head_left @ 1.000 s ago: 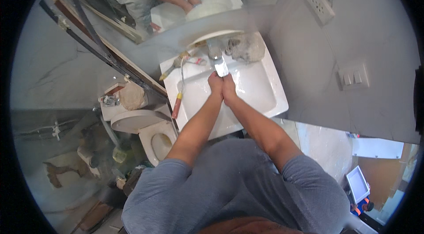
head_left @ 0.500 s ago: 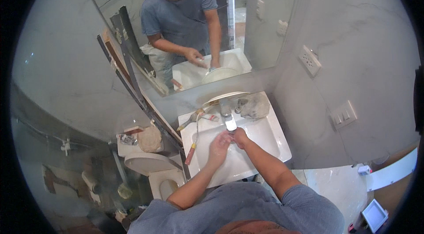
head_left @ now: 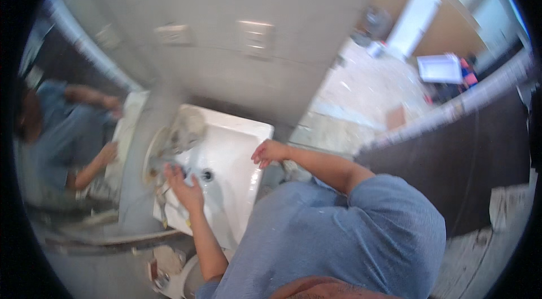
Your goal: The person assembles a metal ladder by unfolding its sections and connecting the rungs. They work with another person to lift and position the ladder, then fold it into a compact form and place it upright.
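My left hand (head_left: pixel 186 190) is over the white sink (head_left: pixel 240 123), near the faucet (head_left: pixel 160 162), fingers spread and nothing in them. It partly hides the faucet. My right hand (head_left: pixel 270 153) hangs at the sink's right rim, its fingers loosely bent and a little apart, also holding nothing. Between the hands the dark round drain (head_left: pixel 207 175) shows in the white basin. A crumpled grey lump (head_left: pixel 193 125), perhaps a cloth or bag, lies on the sink's back corner. Tools on the sink's left ledge are blurred and partly covered by my left hand.
A wall mirror (head_left: pixel 84 146) stands at the left. The wall holds a socket (head_left: pixel 174 35) and a switch plate (head_left: pixel 256 38). Beyond the doorway, a white tray (head_left: pixel 439 68) and a white board (head_left: pixel 414 21) are on the right. A toilet (head_left: pixel 195 279) sits at lower left.
My view has swung to the right, toward the doorway. My hands, together under the faucet before, are now apart; the right one has drawn back to the sink's rim.
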{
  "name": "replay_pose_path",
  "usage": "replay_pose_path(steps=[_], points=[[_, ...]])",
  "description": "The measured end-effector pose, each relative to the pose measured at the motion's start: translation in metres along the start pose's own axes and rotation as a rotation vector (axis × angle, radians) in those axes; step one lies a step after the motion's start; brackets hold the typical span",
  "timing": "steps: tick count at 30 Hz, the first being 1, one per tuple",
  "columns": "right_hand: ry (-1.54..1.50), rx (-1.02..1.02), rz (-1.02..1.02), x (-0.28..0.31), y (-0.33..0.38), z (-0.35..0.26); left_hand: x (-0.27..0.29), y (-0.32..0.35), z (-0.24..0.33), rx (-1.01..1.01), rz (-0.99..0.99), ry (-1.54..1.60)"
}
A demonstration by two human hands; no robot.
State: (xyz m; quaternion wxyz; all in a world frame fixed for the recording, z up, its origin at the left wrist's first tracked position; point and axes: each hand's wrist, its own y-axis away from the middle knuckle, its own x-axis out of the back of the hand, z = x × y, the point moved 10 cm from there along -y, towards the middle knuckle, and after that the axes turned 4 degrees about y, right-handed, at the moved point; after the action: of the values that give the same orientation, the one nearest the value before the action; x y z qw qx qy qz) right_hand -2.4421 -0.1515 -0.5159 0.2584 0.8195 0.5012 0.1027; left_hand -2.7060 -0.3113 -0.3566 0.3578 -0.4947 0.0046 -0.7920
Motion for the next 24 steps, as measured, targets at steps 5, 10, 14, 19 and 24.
replay_pose_path(steps=[5, 10, 14, 19, 24], points=[[0.356, -0.087, 0.44, 0.153, 0.134, 0.073, 0.01, -0.01, 0.026, 0.028, 0.056, 0.042], [0.235, -0.502, 0.93, 0.255, 0.292, 0.28, -0.013, 0.014, 0.068, 0.055, 0.002, 0.212], [0.267, -0.667, 0.997, 0.263, 0.362, 0.326, -0.071, 0.037, 0.15, 0.089, -0.246, 0.363], [-0.123, -0.628, 0.816, 0.312, 0.375, 0.378, -0.176, 0.045, 0.266, 0.055, -0.506, 0.447], [-0.29, -0.483, 0.894, 0.401, 0.381, 0.403, -0.291, 0.076, 0.28, 0.284, -0.766, 0.522]])
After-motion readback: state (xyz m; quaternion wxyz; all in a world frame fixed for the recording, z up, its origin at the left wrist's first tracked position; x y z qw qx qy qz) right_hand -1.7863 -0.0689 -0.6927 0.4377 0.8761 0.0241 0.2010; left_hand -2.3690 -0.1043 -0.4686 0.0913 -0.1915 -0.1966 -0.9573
